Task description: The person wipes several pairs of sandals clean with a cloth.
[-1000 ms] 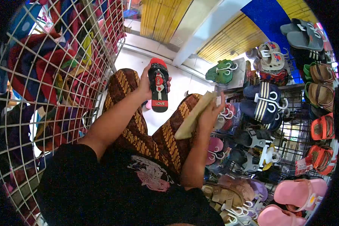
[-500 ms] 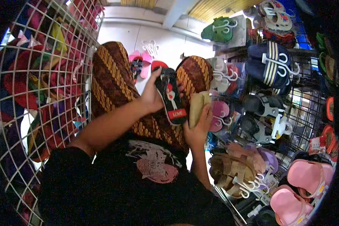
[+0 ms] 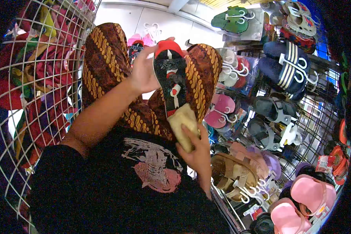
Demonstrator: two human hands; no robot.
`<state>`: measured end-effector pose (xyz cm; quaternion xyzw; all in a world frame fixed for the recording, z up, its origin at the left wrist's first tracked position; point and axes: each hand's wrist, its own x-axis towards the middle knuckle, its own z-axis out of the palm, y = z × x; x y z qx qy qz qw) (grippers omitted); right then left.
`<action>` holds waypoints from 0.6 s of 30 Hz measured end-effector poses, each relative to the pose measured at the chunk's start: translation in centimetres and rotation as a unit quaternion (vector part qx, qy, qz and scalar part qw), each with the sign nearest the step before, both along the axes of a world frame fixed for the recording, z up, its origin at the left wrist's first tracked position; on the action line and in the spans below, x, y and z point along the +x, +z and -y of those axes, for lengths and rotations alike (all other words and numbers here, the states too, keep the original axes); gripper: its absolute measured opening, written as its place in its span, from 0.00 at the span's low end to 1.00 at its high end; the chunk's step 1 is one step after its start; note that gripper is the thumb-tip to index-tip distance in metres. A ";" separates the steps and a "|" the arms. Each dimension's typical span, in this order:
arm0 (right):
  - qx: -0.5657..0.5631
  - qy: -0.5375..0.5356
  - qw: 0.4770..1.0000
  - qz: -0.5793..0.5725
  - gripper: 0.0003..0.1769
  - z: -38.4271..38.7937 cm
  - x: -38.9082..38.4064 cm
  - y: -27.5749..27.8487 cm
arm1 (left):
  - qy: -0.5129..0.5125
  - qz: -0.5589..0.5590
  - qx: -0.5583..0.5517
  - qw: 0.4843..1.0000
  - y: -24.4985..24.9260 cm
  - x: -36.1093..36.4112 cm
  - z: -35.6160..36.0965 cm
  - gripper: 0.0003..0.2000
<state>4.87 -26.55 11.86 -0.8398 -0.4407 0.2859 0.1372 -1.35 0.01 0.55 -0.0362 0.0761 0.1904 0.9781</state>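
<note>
My left hand (image 3: 143, 72) grips a black and red slide sandal (image 3: 174, 87) by its side near the red end. The sandal is tilted up above my lap, its patterned face with a white and red print towards me. In my right hand (image 3: 197, 152) is a folded pale yellow cloth (image 3: 182, 123), pressed against the sandal's lower end. That end of the sandal is hidden behind the cloth. Brown and gold batik trousers (image 3: 105, 58) cover my bent knees on both sides of the sandal.
A wire grid (image 3: 46, 78) with colourful goods behind it stands close on my left. On the right, a rack holds green sandals (image 3: 232, 20), navy striped slides (image 3: 286, 68), brown sandals (image 3: 232, 175) and pink clogs (image 3: 312, 195). Pink footwear (image 3: 136, 41) lies on the white tiled floor (image 3: 117, 15) ahead.
My right hand has brought the cloth left onto the sandal's lower end, covering the LOVE label. My left hand has shifted up and left, and the sandal's red end now shows more.
</note>
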 end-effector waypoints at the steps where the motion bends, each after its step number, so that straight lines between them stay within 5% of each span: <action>1: -0.015 -0.018 1.000 0.010 0.34 0.1 0.1 -0.1 | -0.012 0.017 -0.012 1.000 -0.3 -0.1 -0.3 0.32; 8: 0.003 0.010 1.000 -0.007 0.31 -0.3 -0.4 0.0 | -0.007 -0.061 0.036 0.997 0.6 -0.2 0.1 0.33; 12: 0.028 -0.079 0.995 0.062 0.28 -0.5 0.1 -1.0 | 0.008 -0.104 0.036 0.994 0.3 0.3 0.3 0.35; 18: 0.000 0.007 0.999 0.054 0.28 -0.7 -0.9 -0.6 | 0.013 -0.111 0.014 0.994 -0.4 0.0 0.3 0.33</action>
